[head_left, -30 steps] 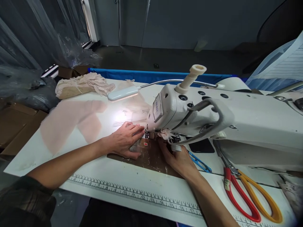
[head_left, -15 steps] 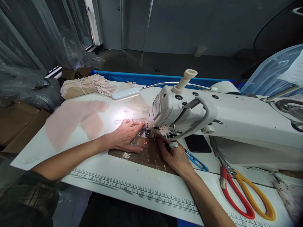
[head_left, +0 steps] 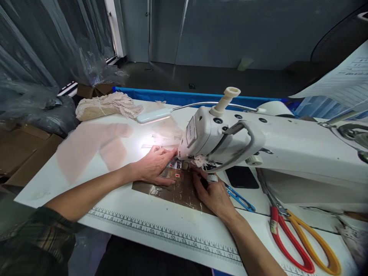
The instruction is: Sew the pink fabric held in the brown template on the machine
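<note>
My left hand (head_left: 153,166) lies flat beside the needle area of a white sewing machine (head_left: 198,130), fingers stretched toward the presser foot (head_left: 179,165) and thumb apart. Sheer pale pink fabric (head_left: 168,136) lies just behind those fingers. Under the machine head, my right hand (head_left: 214,195) is curled, its fingertips close together near the foot and partly hidden; what they pinch cannot be made out. Both hands rest by a brown plate (head_left: 175,191) with small red-marked stickers (head_left: 177,175).
Pale pink fabric pieces (head_left: 89,143) and a tied lace bundle (head_left: 109,105) lie left. A lamp (head_left: 153,115) shines over the fabric. To the right are a blue thread snipper (head_left: 240,198), a black phone-like slab (head_left: 243,177) and red-and-yellow-handled scissors (head_left: 290,226). A printed ruler (head_left: 163,234) runs along the front.
The view has shifted slightly, and more of the paper at the upper right shows. Both hands keep nearly the same place at the machine.
</note>
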Tool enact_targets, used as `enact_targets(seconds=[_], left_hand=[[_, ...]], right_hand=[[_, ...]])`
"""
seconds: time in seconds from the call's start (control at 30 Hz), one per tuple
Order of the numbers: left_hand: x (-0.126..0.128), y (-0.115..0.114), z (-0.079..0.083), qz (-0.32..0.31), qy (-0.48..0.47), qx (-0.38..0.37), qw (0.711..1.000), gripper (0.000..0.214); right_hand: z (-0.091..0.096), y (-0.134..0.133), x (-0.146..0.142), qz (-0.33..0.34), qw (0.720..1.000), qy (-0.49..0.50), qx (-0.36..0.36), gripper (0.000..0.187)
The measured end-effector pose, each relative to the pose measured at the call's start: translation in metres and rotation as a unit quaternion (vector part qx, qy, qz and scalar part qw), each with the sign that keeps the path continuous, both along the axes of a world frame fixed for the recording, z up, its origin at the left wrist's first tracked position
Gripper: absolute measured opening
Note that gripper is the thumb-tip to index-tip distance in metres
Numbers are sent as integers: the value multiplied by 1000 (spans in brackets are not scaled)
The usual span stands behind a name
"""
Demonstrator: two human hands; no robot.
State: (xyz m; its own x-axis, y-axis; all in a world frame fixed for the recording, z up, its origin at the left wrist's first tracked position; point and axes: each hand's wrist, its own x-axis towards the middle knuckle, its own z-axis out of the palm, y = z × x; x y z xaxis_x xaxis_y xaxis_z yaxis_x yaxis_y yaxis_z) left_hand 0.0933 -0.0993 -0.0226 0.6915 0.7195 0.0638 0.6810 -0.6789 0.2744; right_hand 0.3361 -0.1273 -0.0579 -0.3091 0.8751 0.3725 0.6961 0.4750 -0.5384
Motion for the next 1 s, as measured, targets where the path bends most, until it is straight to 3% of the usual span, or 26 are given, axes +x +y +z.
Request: enact_targets(seconds=[0.33,0.53,0.67,0.77,0.9,1.0], left_hand=[[-1,-1,-3,3,-18,7,1000,86],[0,-3,-1,14,-16,13,1000,80],[0,-8,-8,15,-5,72,997,78],[0,-8,-8,17,4,144,989,60],[-7,21,12,57,35,141,988,44],[-18,69,23,126,-10,39,991,46]], right_hand=[[-2,0,0,9,1000,-18,-9,29],[-4,-4,-4,-11,995,-100,-11,34],[-5,-7,-8,-23,993,-119,-5,38],[-7,-8,-8,-20,993,-114,4,38],[-10,-7,-6,-21,994,-106,31,37],[-12,-6,-4,-9,994,-98,53,35]])
